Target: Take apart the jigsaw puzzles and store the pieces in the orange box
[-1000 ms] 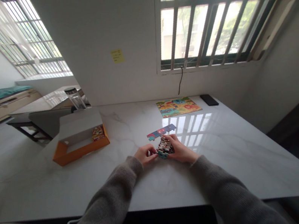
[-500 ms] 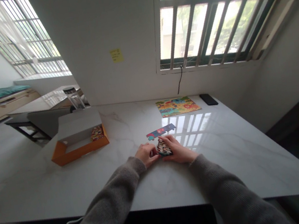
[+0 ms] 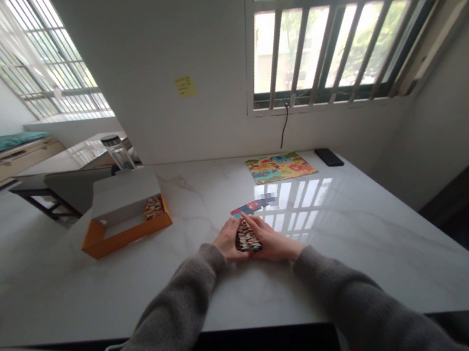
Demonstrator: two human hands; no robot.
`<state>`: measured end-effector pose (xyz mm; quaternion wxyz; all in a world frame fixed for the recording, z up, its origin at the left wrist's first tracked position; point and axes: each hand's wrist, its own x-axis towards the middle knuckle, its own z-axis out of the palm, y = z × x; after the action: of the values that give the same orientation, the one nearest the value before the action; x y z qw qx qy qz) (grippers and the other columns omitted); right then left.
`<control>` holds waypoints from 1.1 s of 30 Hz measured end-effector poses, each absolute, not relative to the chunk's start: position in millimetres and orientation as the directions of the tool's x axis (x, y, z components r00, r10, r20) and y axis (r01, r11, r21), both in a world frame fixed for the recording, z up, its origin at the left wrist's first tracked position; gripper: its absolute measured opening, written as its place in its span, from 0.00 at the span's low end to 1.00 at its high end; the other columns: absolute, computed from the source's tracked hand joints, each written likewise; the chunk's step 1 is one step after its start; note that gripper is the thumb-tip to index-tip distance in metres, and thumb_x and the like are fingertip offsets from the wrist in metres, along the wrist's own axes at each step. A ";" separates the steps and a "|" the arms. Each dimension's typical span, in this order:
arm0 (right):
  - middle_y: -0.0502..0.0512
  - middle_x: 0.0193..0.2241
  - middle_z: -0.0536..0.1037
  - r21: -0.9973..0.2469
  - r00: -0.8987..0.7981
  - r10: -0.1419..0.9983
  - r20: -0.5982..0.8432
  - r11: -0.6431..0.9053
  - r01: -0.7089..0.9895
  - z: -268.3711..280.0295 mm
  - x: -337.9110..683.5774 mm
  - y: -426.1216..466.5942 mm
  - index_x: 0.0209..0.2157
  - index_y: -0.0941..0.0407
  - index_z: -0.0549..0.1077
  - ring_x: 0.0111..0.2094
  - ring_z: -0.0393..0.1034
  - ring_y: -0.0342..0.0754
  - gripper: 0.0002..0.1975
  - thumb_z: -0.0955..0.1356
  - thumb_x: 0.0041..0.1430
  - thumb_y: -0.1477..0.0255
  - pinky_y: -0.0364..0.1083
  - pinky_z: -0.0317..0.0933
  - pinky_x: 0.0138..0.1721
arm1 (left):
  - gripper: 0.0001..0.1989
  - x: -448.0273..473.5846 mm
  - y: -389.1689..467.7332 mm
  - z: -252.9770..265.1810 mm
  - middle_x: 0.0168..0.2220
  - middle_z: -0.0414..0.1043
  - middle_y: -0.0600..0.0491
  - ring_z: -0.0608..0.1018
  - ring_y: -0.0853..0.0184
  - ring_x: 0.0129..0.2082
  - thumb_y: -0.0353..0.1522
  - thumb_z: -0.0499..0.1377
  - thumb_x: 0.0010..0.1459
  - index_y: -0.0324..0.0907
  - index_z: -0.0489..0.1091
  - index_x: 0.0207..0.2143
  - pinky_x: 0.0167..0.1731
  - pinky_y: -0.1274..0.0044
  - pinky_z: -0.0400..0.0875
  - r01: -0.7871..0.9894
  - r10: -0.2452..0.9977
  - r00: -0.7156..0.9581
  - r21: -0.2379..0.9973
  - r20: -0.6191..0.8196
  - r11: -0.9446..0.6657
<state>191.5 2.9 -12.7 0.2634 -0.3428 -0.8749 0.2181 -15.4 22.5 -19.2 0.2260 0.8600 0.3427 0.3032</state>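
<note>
The left hand (image 3: 228, 242) and right hand (image 3: 273, 242) hide the sides of the compact stack of thin cardboard pieces (image 3: 247, 238), too small to count. Blocky blur obscures the flat purple-blue cardboard strip's (image 3: 246, 208) right end. Writing on the square yellow paper note (image 3: 185, 86) is illegible.

Yellow note (image 3: 185, 86) with writing on pale wall (image 3: 148, 34), dark cable (image 3: 284, 127) hanging below barred window (image 3: 305, 38), black phone (image 3: 329, 157) lying flat, clear dark-lidded bottle (image 3: 120, 156) at left, teal cushion (image 3: 8, 142) on low drawered bench (image 3: 12, 165), sheer curtain (image 3: 11, 39) at far-left window (image 3: 53, 44)
</note>
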 end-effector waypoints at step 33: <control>0.52 0.29 0.69 -0.721 -0.368 0.898 0.243 0.421 0.551 17.3 179.8 97.6 0.29 0.57 0.71 0.28 0.62 0.44 0.11 0.65 0.61 0.66 0.44 0.58 0.33 | 0.49 -68.5 42.0 -22.1 0.55 0.67 0.45 0.71 0.51 0.55 0.43 0.69 0.40 0.44 0.56 0.64 0.58 0.61 0.62 0.666 0.872 0.409 0.565 0.270 -0.487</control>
<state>179.8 97.6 17.3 0.3179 -0.4637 -0.7807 0.2728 -68.5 42.0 -22.1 0.1883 0.8178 0.4699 0.2735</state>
